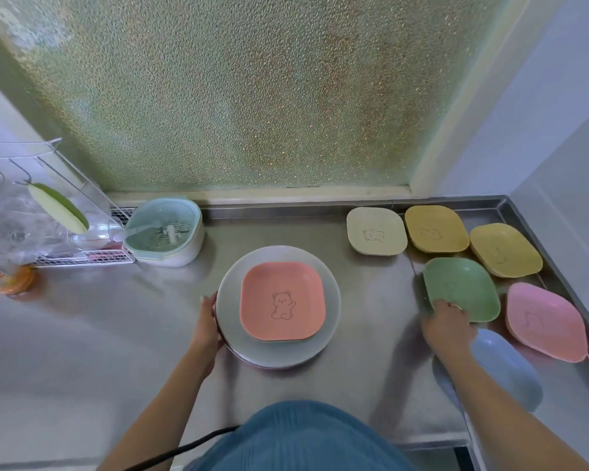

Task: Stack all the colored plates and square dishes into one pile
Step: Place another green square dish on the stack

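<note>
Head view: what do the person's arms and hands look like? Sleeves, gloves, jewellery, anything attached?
Both forearms are bare, with no sleeves in view. The left hand and right hand wear no gloves; no rings, watch or bracelet can be made out, though the right hand is motion-blurred. A blue ribbed garment covers the torso, and a black cable runs beside the left forearm.

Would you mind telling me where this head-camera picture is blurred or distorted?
In the head view, the right hand and the green dish it grips are motion-smeared; the left hand and the orange dish are sharp. The wide lens bends the counter's edges, and the frosted window lights the scene softly.
</note>
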The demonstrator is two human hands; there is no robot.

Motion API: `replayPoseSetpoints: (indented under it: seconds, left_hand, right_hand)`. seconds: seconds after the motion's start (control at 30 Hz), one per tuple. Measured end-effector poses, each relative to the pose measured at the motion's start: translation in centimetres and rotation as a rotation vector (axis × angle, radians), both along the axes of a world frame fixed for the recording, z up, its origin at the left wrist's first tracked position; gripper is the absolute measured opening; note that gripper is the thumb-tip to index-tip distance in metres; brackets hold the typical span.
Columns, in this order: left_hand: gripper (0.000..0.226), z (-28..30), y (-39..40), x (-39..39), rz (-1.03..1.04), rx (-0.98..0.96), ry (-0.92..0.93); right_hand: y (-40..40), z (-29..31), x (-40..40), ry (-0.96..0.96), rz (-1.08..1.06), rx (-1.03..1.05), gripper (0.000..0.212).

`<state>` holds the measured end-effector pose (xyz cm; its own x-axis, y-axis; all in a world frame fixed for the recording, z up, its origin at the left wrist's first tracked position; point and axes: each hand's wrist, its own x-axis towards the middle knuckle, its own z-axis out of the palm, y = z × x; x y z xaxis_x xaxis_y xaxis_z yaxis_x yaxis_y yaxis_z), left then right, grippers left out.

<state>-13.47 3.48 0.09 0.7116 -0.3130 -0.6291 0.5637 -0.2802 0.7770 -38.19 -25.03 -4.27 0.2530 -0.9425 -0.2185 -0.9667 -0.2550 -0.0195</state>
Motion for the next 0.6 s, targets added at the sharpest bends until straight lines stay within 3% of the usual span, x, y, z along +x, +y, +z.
replayPoseSetpoints:
  seconds: [0.2, 0.4, 0.6]
  left_hand:
    - [0.045, -0.1, -1.1, -0.4, 0.054, 0.020, 0.002]
    - [0.051, -0.2, -3.0, -2.2, 0.053, -0.002, -0.006]
    - [0.044, 0.0, -6.0, -4.5, 0.018, -0.024, -0.024]
  right_hand:
    - [0.0, -0.8, -0.5, -0.082, 0.102, -0.050, 0.013]
    - [1.0, 0.8, -1.0, -0.406, 0.085, -0.246, 0.012]
    - [2.5, 3.1, -0.3, -0.895, 0.374, -0.301, 0.014]
